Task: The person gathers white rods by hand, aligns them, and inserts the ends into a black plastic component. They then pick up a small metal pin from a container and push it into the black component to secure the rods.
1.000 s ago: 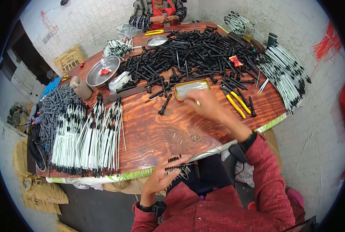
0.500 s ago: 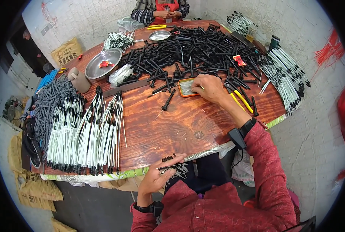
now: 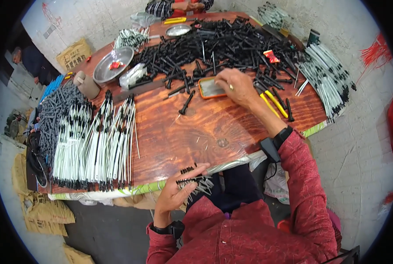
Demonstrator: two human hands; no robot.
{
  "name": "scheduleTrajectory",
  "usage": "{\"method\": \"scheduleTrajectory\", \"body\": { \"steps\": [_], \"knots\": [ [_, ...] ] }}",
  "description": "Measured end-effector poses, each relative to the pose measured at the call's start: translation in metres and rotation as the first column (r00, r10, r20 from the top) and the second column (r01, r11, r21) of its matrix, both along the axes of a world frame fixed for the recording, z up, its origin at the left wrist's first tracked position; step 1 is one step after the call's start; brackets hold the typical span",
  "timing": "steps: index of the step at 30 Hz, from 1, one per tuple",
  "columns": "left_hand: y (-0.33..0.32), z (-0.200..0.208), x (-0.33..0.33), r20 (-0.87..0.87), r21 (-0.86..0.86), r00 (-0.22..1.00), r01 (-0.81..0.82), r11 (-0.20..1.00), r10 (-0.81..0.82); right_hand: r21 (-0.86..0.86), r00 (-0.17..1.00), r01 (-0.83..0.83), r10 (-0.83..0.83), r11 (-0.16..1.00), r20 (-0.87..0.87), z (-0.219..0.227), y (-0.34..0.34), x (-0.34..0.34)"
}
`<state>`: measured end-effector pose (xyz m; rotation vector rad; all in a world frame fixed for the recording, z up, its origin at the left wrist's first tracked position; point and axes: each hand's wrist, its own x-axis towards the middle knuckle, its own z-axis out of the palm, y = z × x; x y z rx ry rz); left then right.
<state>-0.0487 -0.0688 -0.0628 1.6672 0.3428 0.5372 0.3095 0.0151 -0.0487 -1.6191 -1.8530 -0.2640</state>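
Observation:
Low at the table's near edge, my left hand is closed around several small black-ended pieces with thin pale points fanning out to the right. My right hand is over the right side of a shallow orange-rimmed tin that holds thin silvery pieces. Its fingers are pinched together; something small and pale shows at their tips, too small to name. Just right of this hand lie yellow-handled pliers. One loose black stem-like part rests left of the tin.
A large heap of black parts covers the far table. White black-tipped strips lie in bundles at left and right. Grey parts, a metal bowl and a beige mug stand left. Across the table sits another person.
My right hand has risen slightly from inside the tin, pinching at its right side. My left hand stays closed on its bunch. Another person comes into view at far left.

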Motion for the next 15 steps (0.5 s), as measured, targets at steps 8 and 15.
{"method": "scheduleTrajectory", "body": {
  "steps": [8, 15],
  "knots": [
    [0.001, -0.003, 0.001, 0.029, -0.018, 1.000, -0.004, 1.000, 0.005, -0.048, 0.889, -0.200, 0.161, 0.979, -0.428, 0.022, -0.027, -0.029],
    [0.001, -0.013, 0.000, 0.013, -0.004, 1.000, -0.001, 1.000, 0.001, -0.232, 0.581, -0.647, 0.272, 0.727, -0.767, 0.039, -0.115, -0.098]
  ]
}}
